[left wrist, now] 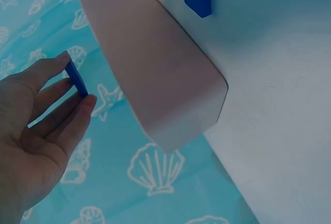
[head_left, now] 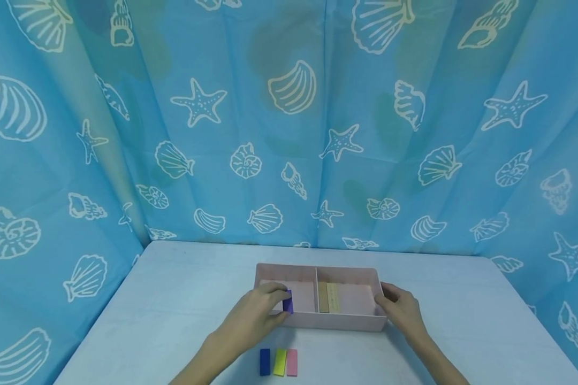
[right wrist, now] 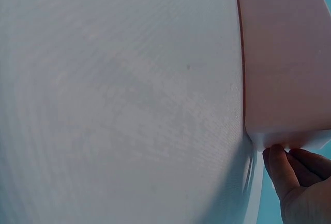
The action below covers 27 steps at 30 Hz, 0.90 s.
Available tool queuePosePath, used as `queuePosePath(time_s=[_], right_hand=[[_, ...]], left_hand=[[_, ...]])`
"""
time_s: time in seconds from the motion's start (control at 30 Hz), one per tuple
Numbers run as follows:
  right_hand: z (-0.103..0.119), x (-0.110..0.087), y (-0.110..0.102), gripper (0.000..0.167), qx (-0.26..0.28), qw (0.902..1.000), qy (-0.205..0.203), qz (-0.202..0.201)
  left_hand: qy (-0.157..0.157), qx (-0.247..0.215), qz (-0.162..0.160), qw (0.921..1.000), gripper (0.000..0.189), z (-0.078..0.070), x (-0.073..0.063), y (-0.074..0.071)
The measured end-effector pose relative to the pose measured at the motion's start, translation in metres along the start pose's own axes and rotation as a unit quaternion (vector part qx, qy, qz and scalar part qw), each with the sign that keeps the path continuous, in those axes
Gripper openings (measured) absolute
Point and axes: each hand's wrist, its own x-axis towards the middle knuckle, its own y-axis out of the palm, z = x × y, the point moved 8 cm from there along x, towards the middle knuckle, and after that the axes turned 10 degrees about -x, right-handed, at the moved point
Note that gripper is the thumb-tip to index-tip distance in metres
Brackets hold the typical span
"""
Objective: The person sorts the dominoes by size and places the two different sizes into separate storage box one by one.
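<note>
A pale pink box (head_left: pixel 337 321) with two compartments stands on the table. My left hand (head_left: pixel 252 315) pinches a small purple block (head_left: pixel 288 302) between thumb and fingertips, over the front of the left compartment. In the left wrist view the block (left wrist: pixel 76 78) looks blue, held upright by its ends. My right hand (head_left: pixel 402 310) grips the box's right end, its thumb at the rim; in the right wrist view its fingers (right wrist: pixel 282 167) lie against the end wall. A brown block (head_left: pixel 323 297) and a cream block (head_left: pixel 334 298) sit side by side in the right compartment, next to the divider.
In front of the box, a dark blue block (head_left: pixel 265 362), a yellow block (head_left: pixel 280 362) and a pink block (head_left: pixel 292 363) lie in a row on the white table (head_left: pixel 192 299). A blue curtain (head_left: pixel 289 133) with shell prints hangs behind and at both sides.
</note>
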Motion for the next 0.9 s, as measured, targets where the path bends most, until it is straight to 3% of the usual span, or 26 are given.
queuePosePath(time_s=[0.4, 0.9], right_hand=[[-0.002, 0.001, 0.001, 0.054, -0.010, 0.9999, -0.003, 0.000], [-0.001, 0.001, 0.001, 0.053, -0.014, 0.9999, -0.009, -0.001]], left_hand=[[-0.018, -0.041, 0.020, 0.9988, 0.030, 0.023, 0.037, 0.026], [-0.011, -0.044, 0.044, 0.9980, 0.024, 0.038, 0.063, 0.063]])
